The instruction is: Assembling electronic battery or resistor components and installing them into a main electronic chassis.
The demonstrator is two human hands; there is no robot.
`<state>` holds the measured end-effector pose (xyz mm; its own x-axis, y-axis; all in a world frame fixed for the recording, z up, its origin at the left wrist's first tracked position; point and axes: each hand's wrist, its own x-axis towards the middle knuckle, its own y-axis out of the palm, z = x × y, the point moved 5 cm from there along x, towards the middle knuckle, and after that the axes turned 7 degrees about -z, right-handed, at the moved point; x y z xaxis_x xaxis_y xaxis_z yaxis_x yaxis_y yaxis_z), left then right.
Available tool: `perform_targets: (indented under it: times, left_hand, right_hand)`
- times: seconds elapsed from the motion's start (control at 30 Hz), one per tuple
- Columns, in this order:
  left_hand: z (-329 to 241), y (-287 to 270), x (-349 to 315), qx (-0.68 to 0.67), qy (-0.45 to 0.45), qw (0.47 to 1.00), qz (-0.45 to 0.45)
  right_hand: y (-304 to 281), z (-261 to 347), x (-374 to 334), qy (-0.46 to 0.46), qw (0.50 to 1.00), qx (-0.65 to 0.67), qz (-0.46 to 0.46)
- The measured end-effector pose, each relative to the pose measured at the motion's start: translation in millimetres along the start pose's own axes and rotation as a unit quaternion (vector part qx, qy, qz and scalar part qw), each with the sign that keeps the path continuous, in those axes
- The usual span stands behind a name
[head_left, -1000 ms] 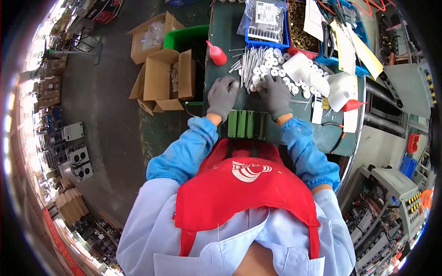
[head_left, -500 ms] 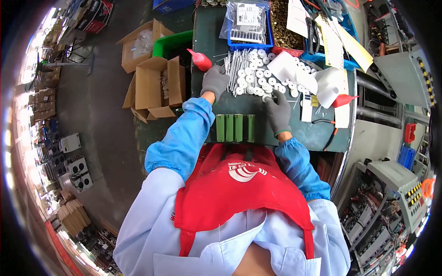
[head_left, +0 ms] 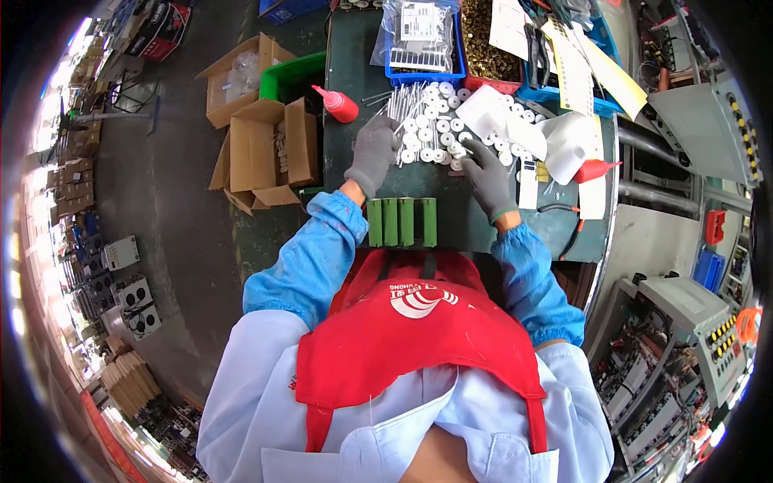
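My left hand [head_left: 373, 155], in a grey glove, rests at the left edge of a heap of thin metal rods [head_left: 407, 109]. Its fingers are curled in, and whatever they hold is hidden. My right hand [head_left: 488, 179], gloved likewise, is at the near edge of many round white washers [head_left: 439, 129]. Its thumb and forefinger point at the washers and stand apart. Between my hands and the red apron, several green tubes [head_left: 406, 222] stand side by side near the table's front edge.
A red squeeze bottle [head_left: 338, 105] lies beyond my left hand; another red bottle [head_left: 592, 170] lies at the right by crumpled white sheets [head_left: 523, 133]. Blue bins [head_left: 427, 76] line the back. Open cardboard boxes [head_left: 266, 149] and a green bin [head_left: 290, 76] stand left of the table.
My right hand has shifted slightly, and its thumb and forefinger have spread from a washer's edge. My left hand remains by the rods. The whole view has moved a little leftward.
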<state>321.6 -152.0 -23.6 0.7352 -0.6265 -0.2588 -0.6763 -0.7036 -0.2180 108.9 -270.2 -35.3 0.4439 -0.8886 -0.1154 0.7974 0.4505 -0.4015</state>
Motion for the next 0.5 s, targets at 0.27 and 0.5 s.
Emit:
perform_targets:
  times: [0.27,0.5]
  left_hand:
    - [-15,53,-7,0.040,-0.101,0.993,0.036]
    - [-25,89,8,0.099,0.022,0.993,0.063]
  right_hand:
    - [9,11,58,0.042,0.985,-0.161,0.054]
    - [-101,-71,33,0.176,0.960,-0.128,-0.178]
